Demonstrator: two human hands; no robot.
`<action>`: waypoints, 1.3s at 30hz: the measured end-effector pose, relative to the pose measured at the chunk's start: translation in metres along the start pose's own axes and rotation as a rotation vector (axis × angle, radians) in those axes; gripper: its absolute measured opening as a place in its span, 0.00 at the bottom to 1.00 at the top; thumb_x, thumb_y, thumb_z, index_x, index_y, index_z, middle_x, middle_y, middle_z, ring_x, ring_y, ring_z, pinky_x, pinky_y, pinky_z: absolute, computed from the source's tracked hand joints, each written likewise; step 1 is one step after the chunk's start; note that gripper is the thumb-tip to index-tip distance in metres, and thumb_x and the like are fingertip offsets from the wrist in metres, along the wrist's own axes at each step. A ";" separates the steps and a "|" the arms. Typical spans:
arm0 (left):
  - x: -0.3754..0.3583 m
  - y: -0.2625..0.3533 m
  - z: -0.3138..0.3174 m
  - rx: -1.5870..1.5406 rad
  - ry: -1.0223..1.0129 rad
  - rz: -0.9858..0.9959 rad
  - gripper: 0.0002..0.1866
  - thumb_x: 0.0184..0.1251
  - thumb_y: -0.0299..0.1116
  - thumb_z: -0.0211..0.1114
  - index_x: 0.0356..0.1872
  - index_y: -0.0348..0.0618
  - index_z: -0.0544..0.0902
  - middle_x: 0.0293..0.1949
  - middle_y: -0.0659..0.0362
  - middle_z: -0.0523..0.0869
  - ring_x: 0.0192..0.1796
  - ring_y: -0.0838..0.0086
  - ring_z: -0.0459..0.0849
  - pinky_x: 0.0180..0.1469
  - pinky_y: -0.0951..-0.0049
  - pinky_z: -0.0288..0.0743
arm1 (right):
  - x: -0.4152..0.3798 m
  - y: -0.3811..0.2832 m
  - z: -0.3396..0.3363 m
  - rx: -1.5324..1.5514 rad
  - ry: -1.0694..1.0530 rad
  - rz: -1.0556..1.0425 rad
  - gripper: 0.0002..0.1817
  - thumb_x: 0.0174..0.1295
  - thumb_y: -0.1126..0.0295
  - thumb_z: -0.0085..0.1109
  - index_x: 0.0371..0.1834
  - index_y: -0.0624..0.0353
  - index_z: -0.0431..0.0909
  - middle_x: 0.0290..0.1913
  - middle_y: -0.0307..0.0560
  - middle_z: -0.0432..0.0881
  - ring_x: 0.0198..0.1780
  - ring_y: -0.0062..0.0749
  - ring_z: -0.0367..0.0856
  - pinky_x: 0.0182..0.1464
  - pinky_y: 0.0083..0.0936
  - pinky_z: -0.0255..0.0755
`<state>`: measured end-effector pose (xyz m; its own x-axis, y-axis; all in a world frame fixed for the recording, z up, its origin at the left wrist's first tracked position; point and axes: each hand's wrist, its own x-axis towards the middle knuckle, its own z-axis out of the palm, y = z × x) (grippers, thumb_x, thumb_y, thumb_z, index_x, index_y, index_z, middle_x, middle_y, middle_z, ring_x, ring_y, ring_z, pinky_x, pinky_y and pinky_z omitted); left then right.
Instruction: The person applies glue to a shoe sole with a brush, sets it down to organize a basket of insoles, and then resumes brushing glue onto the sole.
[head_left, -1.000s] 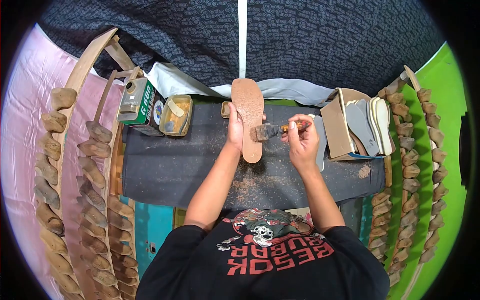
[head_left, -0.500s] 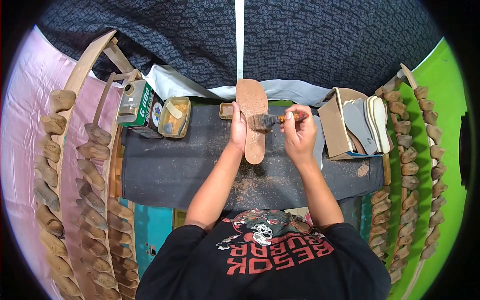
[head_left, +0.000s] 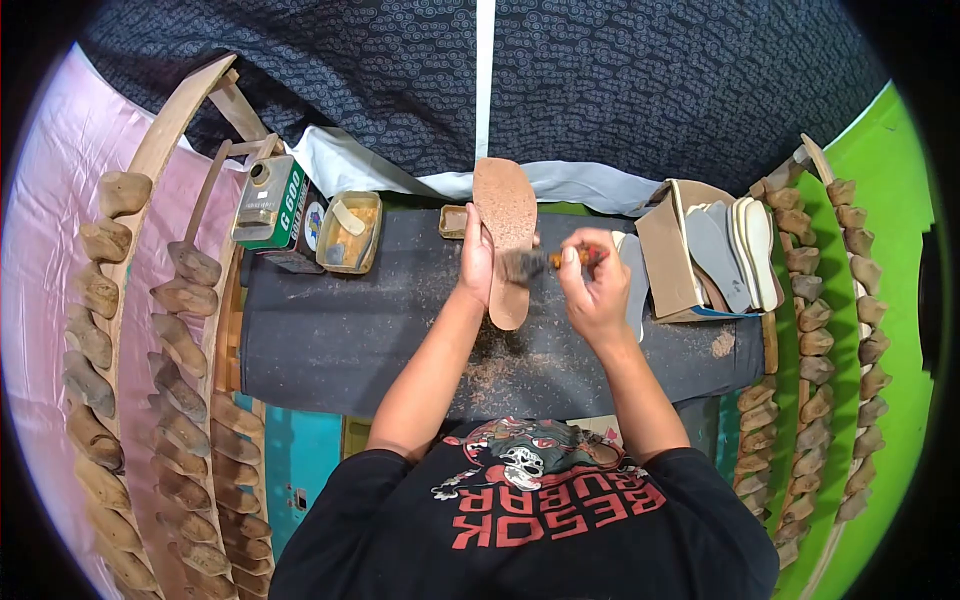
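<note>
A tan, speckled insole (head_left: pixel 506 200) is held upright over the dark table, in the middle of the head view. My left hand (head_left: pixel 477 262) grips it by its left edge, with fingertips partly showing at the right edge. My right hand (head_left: pixel 598 290) is closed round the orange and black handle of a brush (head_left: pixel 528 266). The brush's dark bristles, slightly blurred, lie against the lower half of the insole. Brown crumbs are scattered on the table below.
On the dark-covered table (head_left: pixel 330 345) stand a green and white can (head_left: pixel 267 205) and a tub (head_left: pixel 352 250) at the left, a small dish (head_left: pixel 453 221) at the back, and a box (head_left: pixel 668 255) of insoles at the right. Racks of wooden shoe lasts (head_left: pixel 185 345) flank both sides.
My right hand and the brush have moved a little down the insole, towards me. My left hand holds the insole in nearly the same place.
</note>
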<state>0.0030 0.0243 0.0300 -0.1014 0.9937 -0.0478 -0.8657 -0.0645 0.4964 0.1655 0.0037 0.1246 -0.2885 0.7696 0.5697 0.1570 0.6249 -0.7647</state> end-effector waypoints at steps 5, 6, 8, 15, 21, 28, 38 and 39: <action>-0.005 0.005 -0.004 -0.077 -0.132 -0.054 0.39 0.78 0.70 0.37 0.63 0.46 0.76 0.46 0.57 0.87 0.41 0.66 0.89 0.45 0.64 0.86 | -0.011 -0.009 -0.003 -0.034 -0.119 -0.046 0.06 0.69 0.75 0.60 0.45 0.63 0.76 0.29 0.41 0.81 0.28 0.18 0.78 0.33 0.21 0.74; -0.006 0.003 -0.007 -0.052 -0.112 -0.071 0.38 0.78 0.70 0.37 0.63 0.46 0.76 0.46 0.57 0.87 0.42 0.66 0.89 0.46 0.65 0.86 | -0.004 -0.008 -0.001 -0.047 -0.059 -0.056 0.06 0.69 0.75 0.60 0.45 0.63 0.76 0.29 0.41 0.81 0.28 0.19 0.78 0.32 0.21 0.74; -0.005 -0.005 0.001 -0.047 -0.070 -0.060 0.38 0.79 0.69 0.37 0.64 0.47 0.76 0.47 0.56 0.87 0.43 0.67 0.89 0.47 0.65 0.86 | 0.010 -0.003 0.004 -0.059 0.054 -0.072 0.04 0.70 0.75 0.60 0.44 0.62 0.77 0.30 0.38 0.80 0.29 0.16 0.75 0.34 0.18 0.71; -0.011 0.003 -0.003 -0.032 -0.033 -0.062 0.38 0.78 0.69 0.37 0.61 0.45 0.77 0.45 0.56 0.87 0.41 0.66 0.89 0.41 0.62 0.88 | -0.006 -0.011 0.001 -0.037 -0.052 -0.035 0.04 0.69 0.75 0.60 0.43 0.62 0.77 0.29 0.38 0.80 0.29 0.16 0.76 0.33 0.18 0.72; -0.015 0.001 0.004 -0.049 -0.017 -0.036 0.37 0.79 0.68 0.37 0.64 0.46 0.76 0.50 0.57 0.86 0.47 0.67 0.88 0.48 0.61 0.87 | 0.003 -0.005 0.004 -0.065 0.017 -0.072 0.05 0.69 0.75 0.61 0.44 0.62 0.77 0.29 0.40 0.83 0.28 0.17 0.80 0.31 0.20 0.74; -0.011 0.000 0.000 -0.072 0.068 0.036 0.36 0.80 0.66 0.37 0.66 0.47 0.75 0.53 0.57 0.86 0.49 0.66 0.88 0.50 0.61 0.86 | -0.008 -0.010 0.005 -0.032 -0.014 -0.035 0.06 0.67 0.75 0.62 0.44 0.62 0.76 0.26 0.42 0.81 0.26 0.22 0.81 0.31 0.23 0.75; -0.018 -0.004 0.019 -0.099 0.095 -0.062 0.37 0.75 0.69 0.39 0.63 0.49 0.77 0.47 0.57 0.88 0.44 0.63 0.88 0.46 0.56 0.84 | 0.009 0.002 -0.001 -0.046 0.129 -0.116 0.07 0.68 0.75 0.62 0.46 0.63 0.76 0.27 0.43 0.81 0.24 0.20 0.79 0.26 0.22 0.73; -0.017 -0.004 0.019 -0.118 0.091 -0.078 0.37 0.73 0.67 0.40 0.63 0.47 0.77 0.47 0.56 0.88 0.44 0.62 0.88 0.45 0.56 0.83 | 0.008 0.000 -0.001 -0.046 0.123 -0.119 0.07 0.68 0.75 0.62 0.46 0.63 0.76 0.27 0.43 0.81 0.24 0.20 0.79 0.26 0.22 0.73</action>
<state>0.0172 0.0090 0.0450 -0.0707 0.9841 -0.1629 -0.9236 -0.0029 0.3834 0.1644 0.0100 0.1300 -0.1901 0.6981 0.6903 0.1724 0.7160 -0.6765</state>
